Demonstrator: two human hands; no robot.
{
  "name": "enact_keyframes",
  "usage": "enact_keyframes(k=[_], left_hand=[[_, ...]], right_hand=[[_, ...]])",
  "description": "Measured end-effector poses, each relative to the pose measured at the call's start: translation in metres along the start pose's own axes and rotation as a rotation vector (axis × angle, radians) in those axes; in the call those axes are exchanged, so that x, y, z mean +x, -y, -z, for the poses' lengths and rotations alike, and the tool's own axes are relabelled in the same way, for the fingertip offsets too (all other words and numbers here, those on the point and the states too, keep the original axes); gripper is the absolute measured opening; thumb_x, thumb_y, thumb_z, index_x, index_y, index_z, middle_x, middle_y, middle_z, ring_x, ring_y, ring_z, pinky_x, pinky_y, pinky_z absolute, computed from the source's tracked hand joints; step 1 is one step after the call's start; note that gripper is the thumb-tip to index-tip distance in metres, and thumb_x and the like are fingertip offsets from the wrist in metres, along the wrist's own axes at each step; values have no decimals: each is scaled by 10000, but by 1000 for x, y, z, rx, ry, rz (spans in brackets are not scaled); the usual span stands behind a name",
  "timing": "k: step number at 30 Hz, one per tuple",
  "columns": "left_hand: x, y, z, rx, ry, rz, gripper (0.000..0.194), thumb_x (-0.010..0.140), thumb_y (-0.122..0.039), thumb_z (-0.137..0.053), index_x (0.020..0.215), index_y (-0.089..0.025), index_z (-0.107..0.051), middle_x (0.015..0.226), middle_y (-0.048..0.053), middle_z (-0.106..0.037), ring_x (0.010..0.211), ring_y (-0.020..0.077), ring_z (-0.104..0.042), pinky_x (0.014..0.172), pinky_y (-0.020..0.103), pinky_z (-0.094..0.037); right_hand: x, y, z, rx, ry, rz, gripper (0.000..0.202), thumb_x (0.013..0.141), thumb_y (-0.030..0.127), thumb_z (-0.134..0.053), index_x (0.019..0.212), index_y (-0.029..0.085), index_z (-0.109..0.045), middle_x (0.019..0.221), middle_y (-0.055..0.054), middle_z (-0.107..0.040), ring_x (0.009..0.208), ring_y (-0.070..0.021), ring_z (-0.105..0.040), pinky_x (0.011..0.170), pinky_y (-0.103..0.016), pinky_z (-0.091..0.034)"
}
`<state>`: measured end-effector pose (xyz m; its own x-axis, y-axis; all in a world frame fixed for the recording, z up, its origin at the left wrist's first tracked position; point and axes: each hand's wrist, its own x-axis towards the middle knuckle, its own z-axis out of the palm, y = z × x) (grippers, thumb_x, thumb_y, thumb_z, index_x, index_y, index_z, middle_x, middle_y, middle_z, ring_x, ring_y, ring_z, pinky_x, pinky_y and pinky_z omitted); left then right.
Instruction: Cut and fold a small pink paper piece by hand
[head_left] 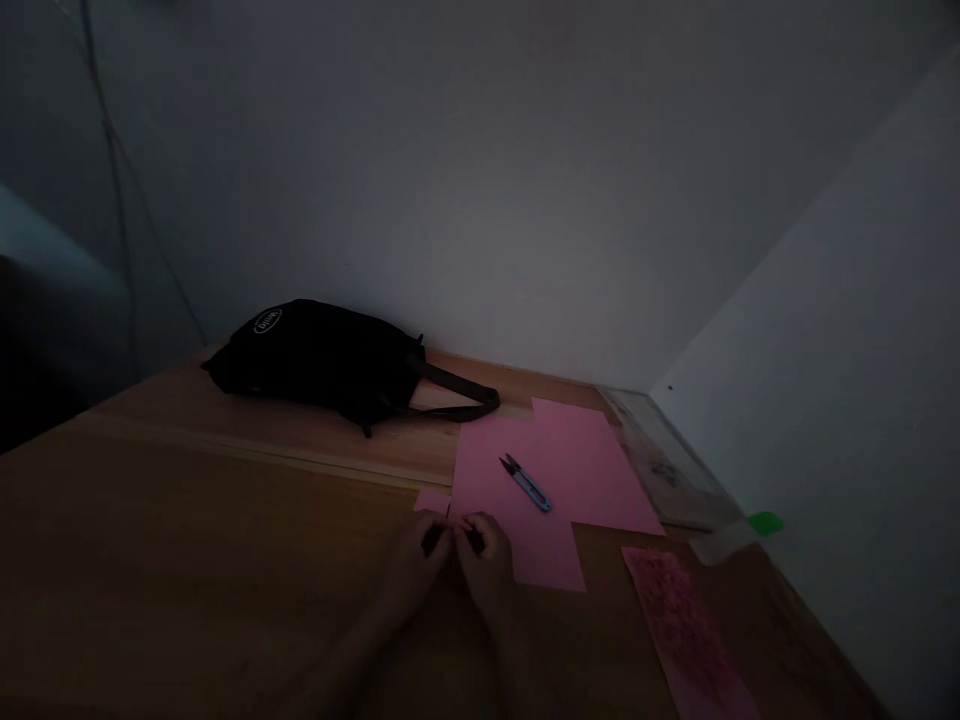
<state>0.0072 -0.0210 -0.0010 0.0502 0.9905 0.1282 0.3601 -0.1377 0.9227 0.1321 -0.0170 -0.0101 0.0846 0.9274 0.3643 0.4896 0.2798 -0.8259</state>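
Note:
My left hand (415, 560) and my right hand (486, 560) are side by side over the wooden table, their fingertips nearly touching. Both are closed in a pinch around something too small and dark to make out. A small pink paper piece (430, 499) lies just beyond my left fingertips. Large pink paper sheets (592, 470) spread out beyond and to the right of my right hand. On them rest thread snips (526, 484) with a blue-grey handle, blades pointing to the upper left.
A black bag (322, 355) with a looped strap lies at the back left of the table (187, 560). Pink shreds (682, 610) lie on a pink strip at the right front. A clear plastic sheet (660, 460) and a green object (766, 523) are near the right wall.

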Motion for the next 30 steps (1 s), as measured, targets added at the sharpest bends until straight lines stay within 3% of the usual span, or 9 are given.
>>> enact_keyframes(k=[22,30], left_hand=[[-2,-11,3,53,18,30,189,780,-286,-451,823,-195,-612,831,52,-652,781,200,-595,735,330,-446],[-1,0,-1,32,23,-7,195,790,-276,-449,842,-182,-612,844,57,-651,790,193,-592,749,331,-452]], right_hand=[[-1,3,0,-34,29,-103,167,733,279,-513,691,153,-616,651,-28,-613,620,-164,-551,590,-253,-422],[-1,-1,-1,-12,36,-129,186,717,302,-520,683,149,-621,639,-29,-608,607,-155,-532,589,-246,-410]])
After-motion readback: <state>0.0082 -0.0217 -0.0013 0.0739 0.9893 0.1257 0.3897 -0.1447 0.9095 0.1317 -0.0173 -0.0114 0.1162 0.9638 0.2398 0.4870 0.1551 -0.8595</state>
